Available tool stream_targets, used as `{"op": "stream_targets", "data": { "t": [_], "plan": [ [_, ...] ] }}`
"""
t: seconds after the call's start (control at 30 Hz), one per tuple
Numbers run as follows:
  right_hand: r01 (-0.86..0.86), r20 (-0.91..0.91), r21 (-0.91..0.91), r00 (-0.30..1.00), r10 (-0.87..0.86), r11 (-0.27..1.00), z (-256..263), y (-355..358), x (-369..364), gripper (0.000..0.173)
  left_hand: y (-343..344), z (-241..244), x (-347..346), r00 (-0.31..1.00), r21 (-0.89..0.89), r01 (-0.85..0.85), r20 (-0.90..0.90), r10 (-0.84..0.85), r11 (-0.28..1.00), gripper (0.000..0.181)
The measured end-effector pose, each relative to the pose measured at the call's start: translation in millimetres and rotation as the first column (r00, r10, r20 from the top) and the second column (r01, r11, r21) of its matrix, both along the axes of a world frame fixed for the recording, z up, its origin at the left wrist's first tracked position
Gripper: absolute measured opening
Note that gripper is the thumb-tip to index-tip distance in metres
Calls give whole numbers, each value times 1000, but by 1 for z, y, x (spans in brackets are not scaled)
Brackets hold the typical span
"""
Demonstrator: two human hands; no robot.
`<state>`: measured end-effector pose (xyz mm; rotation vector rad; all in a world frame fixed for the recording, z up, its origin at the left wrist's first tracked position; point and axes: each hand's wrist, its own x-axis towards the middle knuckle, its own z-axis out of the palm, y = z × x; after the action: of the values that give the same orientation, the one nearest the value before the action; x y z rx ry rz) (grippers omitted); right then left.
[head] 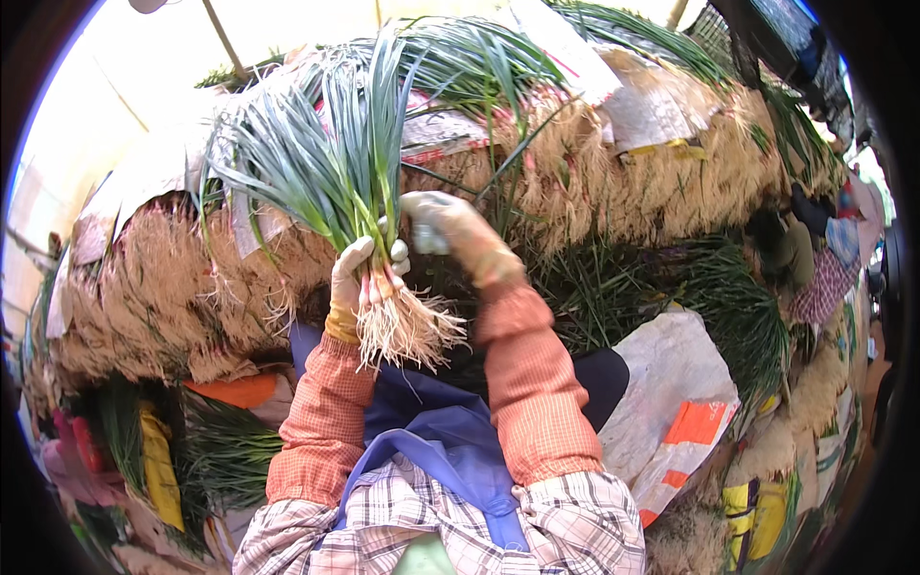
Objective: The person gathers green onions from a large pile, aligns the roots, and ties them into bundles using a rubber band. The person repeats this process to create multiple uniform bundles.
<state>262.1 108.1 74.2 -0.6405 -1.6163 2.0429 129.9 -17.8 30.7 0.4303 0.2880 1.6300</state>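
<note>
My left hand [349,269], in a pale glove, is closed around a bunch of young garlic plants [359,158]. Its long flat leaves fan upward, and the bushy pale roots [406,330] hang below the fingers. The whitish-pink stem bases show just under my grip. My right hand [442,223], also gloved, is beside the stems on the right and blurred by motion. Its fingers are partly hidden, so whether they hold anything is unclear. Behind both hands rises a long stack of similar plants [611,172], roots facing me.
White woven sacks [668,388] lie at my right and over parts of the stack. Leafy heaps [230,445] lie at lower left and below the stack at right. Seated people [826,251] are at the far right; a pink-clothed person [79,460] seems to be at lower left.
</note>
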Motion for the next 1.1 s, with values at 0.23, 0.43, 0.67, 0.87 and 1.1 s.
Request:
{"op": "stream_targets", "data": {
  "t": [0.23, 0.43, 0.67, 0.87, 1.1],
  "plan": [
    [186, -432, -347, 838, -333, 919, -34, -36, -8, 8, 19, -12, -10, 952, -138, -199, -261, 159, 970, 25],
    [590, -523, -279, 568, -635, 758, -50, 3, 98, 40, 17, -5, -11, 987, -112, -144, -86, 134, 983, 39],
    [-211, 555, 652, 788, -268, 728, -206, -16, 72, 52, 24, 40, 8, 987, 139, -62, -136, 81, 988, 40],
    [38, 119, 285, 990, -75, 958, -101, 2, 88, 21, 52, 55, -12, 992, 78, -126, 28, 124, 989, 15],
    [299, 185, 169, 926, -328, 939, -43, 117, 68, 39, 65, 36, 14, 967, -29, -43, -253, 35, 999, 40]
  ]
}}
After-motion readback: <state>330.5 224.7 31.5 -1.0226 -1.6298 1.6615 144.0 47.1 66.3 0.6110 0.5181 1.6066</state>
